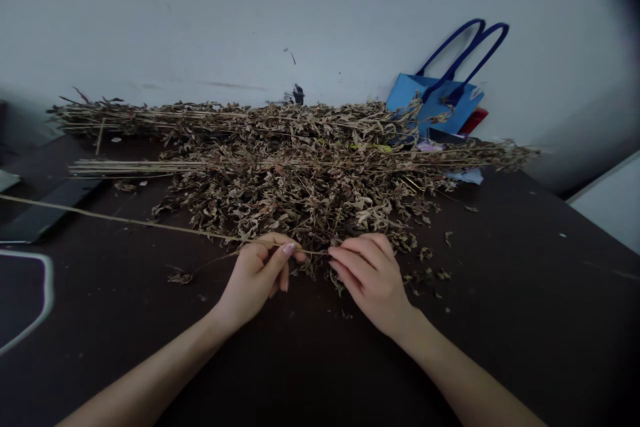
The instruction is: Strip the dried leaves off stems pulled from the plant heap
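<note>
A long thin dry stem (125, 219) runs from the far left across the dark table (525, 293) to my hands. My left hand (257, 277) pinches this stem between thumb and fingers. My right hand (367, 273) is closed on the stem's leafy end, fingertips almost touching the left hand's. Just behind both hands lies a big heap of dried leaves and twigs (300, 187). Stripped bare stalks (130, 167) lie in a bundle at the heap's left.
A blue paper bag with dark blue handles (435, 100) leans on the white wall at the back right, something red beside it. A dark flat object (40, 213) and a white-edged mat (25, 293) sit at the left. Leaf crumbs are scattered near my right hand.
</note>
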A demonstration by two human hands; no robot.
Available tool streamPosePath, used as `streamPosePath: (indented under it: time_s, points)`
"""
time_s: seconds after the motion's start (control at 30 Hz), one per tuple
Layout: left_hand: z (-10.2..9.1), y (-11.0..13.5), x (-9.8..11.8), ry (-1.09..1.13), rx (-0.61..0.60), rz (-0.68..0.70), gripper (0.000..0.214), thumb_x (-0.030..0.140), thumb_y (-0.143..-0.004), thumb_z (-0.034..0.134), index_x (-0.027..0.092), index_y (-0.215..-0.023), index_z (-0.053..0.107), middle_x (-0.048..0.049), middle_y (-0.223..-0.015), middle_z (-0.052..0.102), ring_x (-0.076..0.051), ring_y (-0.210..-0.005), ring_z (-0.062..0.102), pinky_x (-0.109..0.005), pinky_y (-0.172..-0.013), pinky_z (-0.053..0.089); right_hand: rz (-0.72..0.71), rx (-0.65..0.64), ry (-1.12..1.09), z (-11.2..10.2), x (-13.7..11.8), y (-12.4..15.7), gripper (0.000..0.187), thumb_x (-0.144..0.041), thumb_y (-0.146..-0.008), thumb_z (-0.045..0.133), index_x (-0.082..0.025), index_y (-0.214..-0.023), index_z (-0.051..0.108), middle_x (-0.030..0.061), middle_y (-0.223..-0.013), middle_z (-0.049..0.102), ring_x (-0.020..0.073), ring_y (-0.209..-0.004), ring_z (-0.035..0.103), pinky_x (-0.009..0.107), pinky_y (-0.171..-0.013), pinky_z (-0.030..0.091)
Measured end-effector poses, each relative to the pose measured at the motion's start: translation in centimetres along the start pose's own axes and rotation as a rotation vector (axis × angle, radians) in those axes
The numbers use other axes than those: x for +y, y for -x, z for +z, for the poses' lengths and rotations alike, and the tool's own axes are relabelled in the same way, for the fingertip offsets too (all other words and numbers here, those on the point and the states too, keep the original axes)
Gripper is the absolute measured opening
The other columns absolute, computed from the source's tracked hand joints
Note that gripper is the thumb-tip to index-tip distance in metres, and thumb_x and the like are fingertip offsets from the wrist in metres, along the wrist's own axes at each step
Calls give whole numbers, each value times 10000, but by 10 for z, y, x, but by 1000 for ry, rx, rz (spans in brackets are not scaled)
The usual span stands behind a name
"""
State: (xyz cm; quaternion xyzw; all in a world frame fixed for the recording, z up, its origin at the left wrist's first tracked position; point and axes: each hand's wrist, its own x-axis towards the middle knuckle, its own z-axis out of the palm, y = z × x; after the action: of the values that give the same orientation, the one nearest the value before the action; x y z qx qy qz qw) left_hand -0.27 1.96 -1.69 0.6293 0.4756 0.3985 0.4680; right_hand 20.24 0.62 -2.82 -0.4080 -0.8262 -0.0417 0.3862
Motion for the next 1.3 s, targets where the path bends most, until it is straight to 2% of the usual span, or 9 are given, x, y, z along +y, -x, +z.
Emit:
streamPosePath:
  time_s: [0.2, 0.33, 0.43, 0.57, 0.7, 0.8, 0.97, 1.13, 1.3]
  points:
    - [11, 8, 2, -66, -31, 39, 494, 299, -885, 480, 163, -414, 545, -59, -795, 665, -101, -553, 542, -237, -575, 448, -20, -62, -28, 10, -11, 8, 198, -135, -828, 564, -172, -1020, 596, 62, -902, 627, 197, -891, 506, 377, -794, 445]
    - [15, 10, 1, -86, -29, 96, 499, 253, -886, 479, 180, -394, 518, -60, -785, 658, -160, -758, 596, -278, -741, 441, -32, -58, -90, 11, -11, 8, 129, -129, -842, 543, -187, -943, 598, 48, -872, 624, 180, -845, 509, 362, -774, 451]
    - [15, 11, -1, -84, -23, 108, 489, 248, -884, 481, 186, -401, 517, -61, -772, 664, -174, -778, 599, -297, -770, 438, -21, -74, -124, 10, -12, 6, 123, -129, -851, 529, -185, -933, 601, 49, -858, 624, 175, -831, 508, 354, -767, 453]
    - [16, 12, -3, -78, -32, 112, 465, 250, -887, 476, 195, -428, 524, -49, -673, 648, -174, -757, 601, -295, -765, 446, 31, -101, -168, 8, -13, 5, 133, -127, -865, 501, -188, -913, 608, 49, -850, 619, 175, -835, 501, 341, -751, 454]
    - [17, 14, -3, -71, -64, 127, 480, 243, -887, 474, 192, -411, 505, -66, -798, 676, -187, -821, 612, -291, -763, 449, 82, -116, -163, 8, -11, 5, 142, -136, -874, 479, -191, -894, 608, 49, -841, 609, 180, -847, 505, 344, -759, 455]
    - [16, 14, -2, -92, -67, 112, 478, 257, -892, 465, 189, -421, 507, -66, -844, 684, -182, -809, 617, -290, -754, 452, 107, -53, -149, 7, -7, 4, 132, -140, -867, 491, -196, -896, 606, 50, -832, 604, 184, -854, 518, 356, -768, 465]
    - [6, 8, -1, -168, 9, 144, 461, 273, -909, 439, 180, -469, 539, -50, -722, 654, -142, -678, 588, -279, -738, 428, 47, 17, -201, 1, -4, 1, 380, -59, -842, 493, -212, -1188, 522, 76, -1025, 604, 199, -952, 538, 392, -821, 478]
    - [-3, 1, 1, -72, 102, 107, 266, 279, -923, 414, 174, -765, 599, 12, -586, 613, -77, -373, 404, -257, -521, 397, 17, 84, -212, -11, 2, -1, 448, -20, -814, 502, -238, -1204, 526, 66, -1006, 613, 195, -914, 569, 384, -782, 494]
    - [-7, -3, 2, 16, 138, 112, 266, 270, -929, 389, 171, -748, 556, 10, -571, 594, -66, -359, 359, -229, -394, 300, 103, 76, -84, -10, 15, -4, 294, -107, -838, 514, -232, -1091, 595, 58, -901, 580, 189, -841, 554, 375, -749, 486]
